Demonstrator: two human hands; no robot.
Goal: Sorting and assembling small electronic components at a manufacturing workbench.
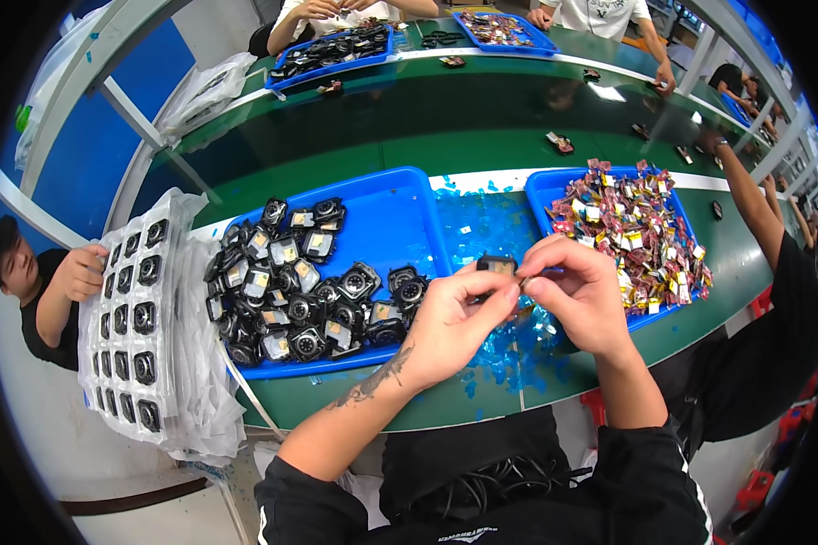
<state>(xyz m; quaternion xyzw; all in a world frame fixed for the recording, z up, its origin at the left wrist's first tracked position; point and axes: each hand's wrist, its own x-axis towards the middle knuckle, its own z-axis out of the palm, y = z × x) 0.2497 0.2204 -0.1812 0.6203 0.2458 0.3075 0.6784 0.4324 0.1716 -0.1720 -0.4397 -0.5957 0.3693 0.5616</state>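
Observation:
My left hand pinches a small black smartwatch case over the gap between two blue trays. The fingers of my right hand are closed at its right edge. What lies between those fingertips, if anything, is too small to make out. Similar watch cases lie heaped in the left blue tray, some with pale inner faces up, others showing round dark backs. Small flat parts in pink, white and yellow fill the right blue tray. Blue film scraps litter the green bench below my hands.
At the left, a person holds a clear plastic tray of watch cases above stacked plastic sheets. A dark green conveyor runs beyond my trays, with scattered small parts. Co-workers sit opposite behind blue trays; another's arm reaches in at right.

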